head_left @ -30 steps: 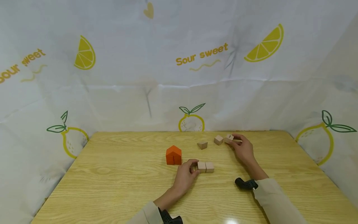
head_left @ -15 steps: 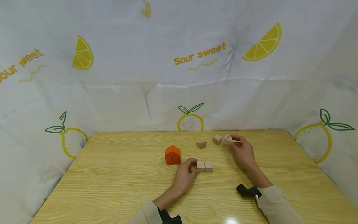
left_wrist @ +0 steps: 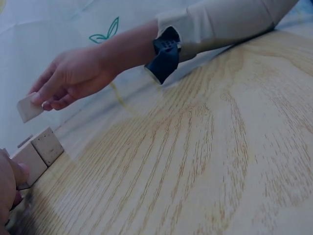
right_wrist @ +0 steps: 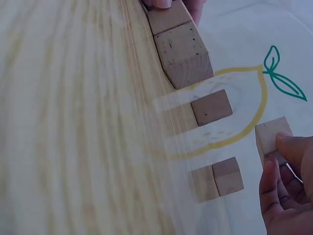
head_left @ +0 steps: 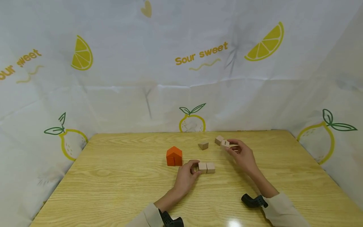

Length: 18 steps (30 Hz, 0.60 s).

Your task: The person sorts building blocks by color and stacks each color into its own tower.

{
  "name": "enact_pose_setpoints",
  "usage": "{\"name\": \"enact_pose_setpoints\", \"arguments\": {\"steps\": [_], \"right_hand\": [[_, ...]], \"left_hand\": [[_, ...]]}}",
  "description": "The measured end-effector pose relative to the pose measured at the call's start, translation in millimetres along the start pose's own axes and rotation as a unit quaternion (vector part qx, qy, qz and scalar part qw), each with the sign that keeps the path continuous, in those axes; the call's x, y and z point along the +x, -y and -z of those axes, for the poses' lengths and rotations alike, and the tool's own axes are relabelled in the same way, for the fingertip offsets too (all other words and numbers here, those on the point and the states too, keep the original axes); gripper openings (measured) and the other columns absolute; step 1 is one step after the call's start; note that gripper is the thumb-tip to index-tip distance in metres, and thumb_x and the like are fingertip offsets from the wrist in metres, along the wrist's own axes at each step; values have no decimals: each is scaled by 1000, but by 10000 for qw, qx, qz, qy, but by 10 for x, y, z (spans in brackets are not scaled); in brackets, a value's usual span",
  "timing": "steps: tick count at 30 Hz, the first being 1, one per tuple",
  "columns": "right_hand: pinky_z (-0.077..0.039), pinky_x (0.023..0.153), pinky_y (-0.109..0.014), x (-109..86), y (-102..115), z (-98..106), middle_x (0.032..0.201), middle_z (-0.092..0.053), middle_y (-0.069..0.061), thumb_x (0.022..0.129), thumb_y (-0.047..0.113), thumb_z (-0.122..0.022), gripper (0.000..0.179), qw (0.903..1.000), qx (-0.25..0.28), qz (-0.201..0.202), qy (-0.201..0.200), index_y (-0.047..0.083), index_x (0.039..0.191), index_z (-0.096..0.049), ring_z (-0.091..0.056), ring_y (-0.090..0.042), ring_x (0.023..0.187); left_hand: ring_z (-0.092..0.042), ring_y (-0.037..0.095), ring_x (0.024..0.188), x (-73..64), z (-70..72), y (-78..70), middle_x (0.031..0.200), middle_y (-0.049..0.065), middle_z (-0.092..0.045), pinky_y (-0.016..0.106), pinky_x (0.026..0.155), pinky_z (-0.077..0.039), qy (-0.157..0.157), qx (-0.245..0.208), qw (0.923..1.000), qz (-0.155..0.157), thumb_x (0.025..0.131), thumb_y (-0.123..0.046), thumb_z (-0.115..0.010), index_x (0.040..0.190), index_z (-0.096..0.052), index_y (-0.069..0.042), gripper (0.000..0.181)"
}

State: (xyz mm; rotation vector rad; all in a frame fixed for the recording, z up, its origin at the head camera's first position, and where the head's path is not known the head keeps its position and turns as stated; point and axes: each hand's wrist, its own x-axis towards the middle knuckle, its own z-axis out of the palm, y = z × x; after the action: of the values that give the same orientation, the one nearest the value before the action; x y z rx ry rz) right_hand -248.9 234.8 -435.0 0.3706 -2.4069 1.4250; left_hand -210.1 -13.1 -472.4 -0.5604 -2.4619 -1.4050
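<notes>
Two plain wooden cubes stand side by side on the table in the head view. My left hand (head_left: 184,179) grips the left cube (head_left: 202,168) between fingers and thumb; the right cube (head_left: 210,167) stands next to it. Farther back, my right hand (head_left: 244,155) pinches another wooden cube (head_left: 225,144), which carries a small dark mark on top. The right wrist view shows this held cube (right_wrist: 272,138) raised in the fingertips, and the left wrist view has it above the table too. A loose wooden cube (head_left: 219,140) lies just behind it, overlapped in the head view.
A wooden wedge block (head_left: 203,145) lies on the table left of the loose cube. Left of my left hand stands a small orange house-shaped stack of blocks (head_left: 174,156). A white lemon-print sheet (head_left: 127,107) hangs behind the wood-grain table (head_left: 113,189).
My right hand has moved left and slightly nearer with its cube, now in front of the loose cube. The left hand keeps its grip on the left cube. The head view has shifted slightly.
</notes>
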Motion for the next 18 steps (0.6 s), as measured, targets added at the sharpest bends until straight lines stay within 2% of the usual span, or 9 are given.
{"name": "enact_pose_setpoints", "arguments": {"steps": [5, 9, 18], "right_hand": [[-48, 77, -18, -44, 86, -59, 118, -57, -16, 93, 14, -65, 40, 9992, 259, 172, 249, 0, 129, -55, -59, -23, 97], [-49, 76, -22, -85, 172, -121, 115, -57, -17, 92, 9, -64, 37, 9979, 179, 415, 457, -1, 127, -56, -59, -23, 94], [-51, 75, -34, -175, 601, -190, 110, -60, -20, 89, 0, -65, 33, 9953, -6, 481, 844, -7, 121, -58, -58, -28, 89]], "left_hand": [[-45, 2, 59, 1, 2, 0, 94, 7, -68, 20, 53, -40, -13, 56, 10000, -16, 83, -5, -74, 114, -65, -2, 33], [-44, 3, 59, 0, 2, -1, 93, 7, -67, 20, 53, -40, -7, 21, 10000, -3, 83, -4, -74, 114, -65, -1, 33], [-42, 2, 58, 4, 2, -7, 76, 0, -59, 21, 53, -39, 7, 1, 10000, 8, 82, -4, -74, 114, -65, -1, 33]]}}
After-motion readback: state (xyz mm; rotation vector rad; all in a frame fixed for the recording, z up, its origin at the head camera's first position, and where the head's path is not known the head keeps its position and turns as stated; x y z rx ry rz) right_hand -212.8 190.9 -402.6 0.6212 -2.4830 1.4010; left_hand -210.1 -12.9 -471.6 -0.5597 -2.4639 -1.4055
